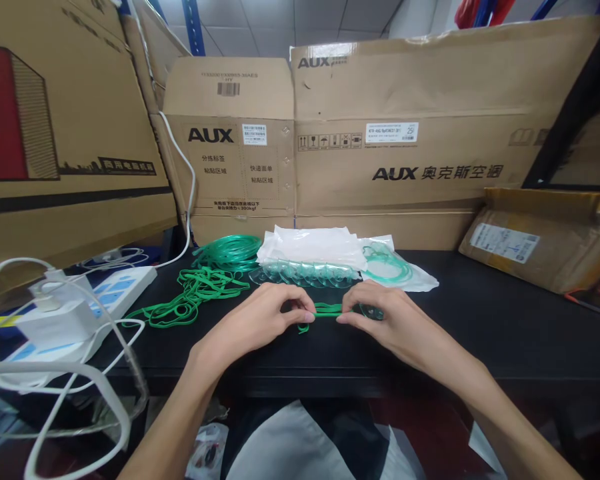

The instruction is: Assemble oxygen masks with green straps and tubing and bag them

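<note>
My left hand (pixel 266 315) and my right hand (pixel 380 317) meet over the black table (pixel 480 320), both pinching a green elastic strap (pixel 326 311) stretched between their fingertips. A clear mask piece (pixel 373 312) lies partly under my right fingers, attached to the strap or right beside it. Just behind my hands a row of clear plastic masks (pixel 303 273) lies on the table. A loose heap of green straps (pixel 193 297) sits to the left, with a coil of green tubing (pixel 230 252) behind it.
White plastic bags (pixel 313 245) and a bagged green tube set (pixel 395 265) lie behind the masks. Large AUX cardboard boxes (pixel 380 133) wall the back and left. A white power strip with chargers and cables (pixel 75 310) lies left; a brown parcel (pixel 540 240) right.
</note>
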Available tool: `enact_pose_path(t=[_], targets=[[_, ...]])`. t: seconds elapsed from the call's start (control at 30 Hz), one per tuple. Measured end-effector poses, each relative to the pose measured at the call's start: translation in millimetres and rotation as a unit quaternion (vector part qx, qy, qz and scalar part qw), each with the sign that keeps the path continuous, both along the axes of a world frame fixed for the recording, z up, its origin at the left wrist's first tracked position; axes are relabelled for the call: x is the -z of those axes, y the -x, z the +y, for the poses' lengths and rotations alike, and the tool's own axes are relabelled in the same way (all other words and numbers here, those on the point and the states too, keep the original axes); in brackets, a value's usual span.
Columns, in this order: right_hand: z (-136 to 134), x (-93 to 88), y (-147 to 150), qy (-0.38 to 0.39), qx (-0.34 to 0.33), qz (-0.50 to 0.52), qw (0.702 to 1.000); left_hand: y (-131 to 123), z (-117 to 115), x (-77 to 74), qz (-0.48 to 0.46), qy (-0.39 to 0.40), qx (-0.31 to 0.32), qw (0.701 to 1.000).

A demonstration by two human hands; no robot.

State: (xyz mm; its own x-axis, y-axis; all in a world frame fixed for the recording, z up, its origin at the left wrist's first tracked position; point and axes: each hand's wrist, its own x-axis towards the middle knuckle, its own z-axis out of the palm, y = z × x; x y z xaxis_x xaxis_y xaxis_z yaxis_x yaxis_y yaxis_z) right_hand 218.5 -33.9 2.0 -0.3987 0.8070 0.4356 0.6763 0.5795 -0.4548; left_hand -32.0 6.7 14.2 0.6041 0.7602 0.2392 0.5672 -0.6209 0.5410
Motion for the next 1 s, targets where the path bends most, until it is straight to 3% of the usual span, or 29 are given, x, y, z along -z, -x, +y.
enact_pose_path(t=[0.33,0.77,1.0], targets=[[-2.3,-12.1,-15.0,0.032,0.020,0.000,0.999,3.4,1.4,2.3,0.040,0.008,-0.029,0.999],[-0.4,11.4,7.0,0.011,-0.012,-0.043,0.999,-2.6,2.8,4.1,0.008,0.049,0.036,0.998],[-2.9,10.4,15.8,0.037,-0.053,-0.027,0.998,-8.6,-4.8,-1.4,-0.060,0.058,0.061,0.995]])
